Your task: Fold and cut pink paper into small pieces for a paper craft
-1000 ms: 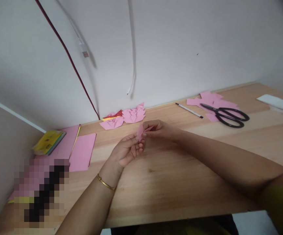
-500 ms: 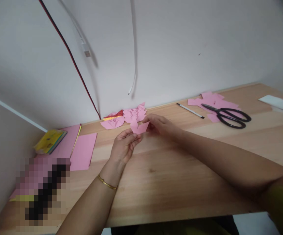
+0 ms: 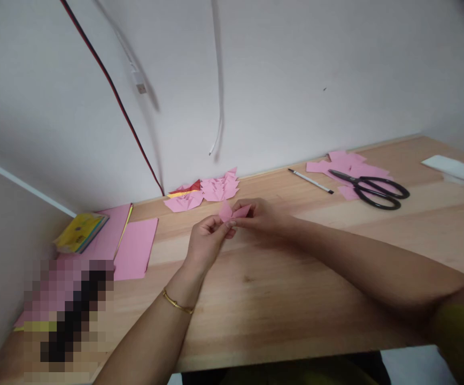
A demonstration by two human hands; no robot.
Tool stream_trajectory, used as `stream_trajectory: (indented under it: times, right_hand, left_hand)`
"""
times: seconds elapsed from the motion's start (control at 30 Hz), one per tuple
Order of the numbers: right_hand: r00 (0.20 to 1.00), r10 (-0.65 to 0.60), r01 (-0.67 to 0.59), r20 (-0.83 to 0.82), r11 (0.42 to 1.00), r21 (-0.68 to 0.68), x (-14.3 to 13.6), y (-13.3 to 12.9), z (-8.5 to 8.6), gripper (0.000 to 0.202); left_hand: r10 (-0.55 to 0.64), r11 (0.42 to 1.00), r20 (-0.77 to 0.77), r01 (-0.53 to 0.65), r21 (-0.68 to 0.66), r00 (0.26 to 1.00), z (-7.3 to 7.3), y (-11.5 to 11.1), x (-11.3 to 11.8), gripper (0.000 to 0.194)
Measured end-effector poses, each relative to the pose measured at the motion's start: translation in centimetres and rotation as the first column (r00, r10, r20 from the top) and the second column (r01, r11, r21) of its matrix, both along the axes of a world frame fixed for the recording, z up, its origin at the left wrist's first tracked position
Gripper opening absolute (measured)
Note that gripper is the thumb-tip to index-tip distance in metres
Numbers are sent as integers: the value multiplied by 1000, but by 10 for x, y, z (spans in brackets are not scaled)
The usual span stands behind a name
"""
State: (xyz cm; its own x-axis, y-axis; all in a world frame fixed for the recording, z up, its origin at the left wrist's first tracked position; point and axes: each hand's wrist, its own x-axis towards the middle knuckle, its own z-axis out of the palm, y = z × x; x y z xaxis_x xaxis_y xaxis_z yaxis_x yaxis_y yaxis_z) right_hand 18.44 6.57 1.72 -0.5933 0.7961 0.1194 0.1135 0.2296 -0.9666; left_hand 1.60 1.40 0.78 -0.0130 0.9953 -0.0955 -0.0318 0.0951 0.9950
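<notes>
The small folded pink paper (image 3: 226,212) is above the wooden tabletop (image 3: 256,321), between the two hands. The fingers of the left hand (image 3: 211,232) are closed on its lower edge, and the thumb lies at the front of the paper, near its middle. The fingers of the right hand (image 3: 254,214) are closed on its right part, and they cover some of it. The tips of both hands are very near each other; whether they touch, I cannot tell. Behind the paper, the folded pink pieces (image 3: 219,188) lie near the wall (image 3: 272,80).
</notes>
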Motion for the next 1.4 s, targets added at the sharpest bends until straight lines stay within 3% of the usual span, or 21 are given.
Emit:
stream_trajectory:
  times: [0.27,0.53,0.73,0.97,1.17,1.3,1.4]
  right_hand:
    - [997,-53,47,63,995,84,1,0,1,15]
    - [997,-35,32,68,999,37,2,1,1,14]
    - [996,77,-81,-49,993,-85,3,2,-2,17]
    - [999,35,-35,13,999,-14,1,-2,-2,17]
    - [999,15,-19,46,996,83,1,-7,5,20]
    - [999,32,-33,12,995,89,2,-5,7,27]
    - [995,-98,100,-19,991,90,4,1,7,35]
  left_hand:
    - [-29,999,-89,27,-18,996,2,-1,-2,28]
    - [-77,997,-186,79,2,980,6,-2,-1,31]
    - [-109,990,-365,133,40,925,6,-4,-1,30]
    - [-82,967,-597,209,146,798,11,-6,-1,27]
    - [-149,966,-560,241,92,815,13,-7,0,23]
    - [-188,977,-439,214,8,878,10,-6,-1,24]
    - [-160,987,-287,154,-45,945,6,-3,-1,26]
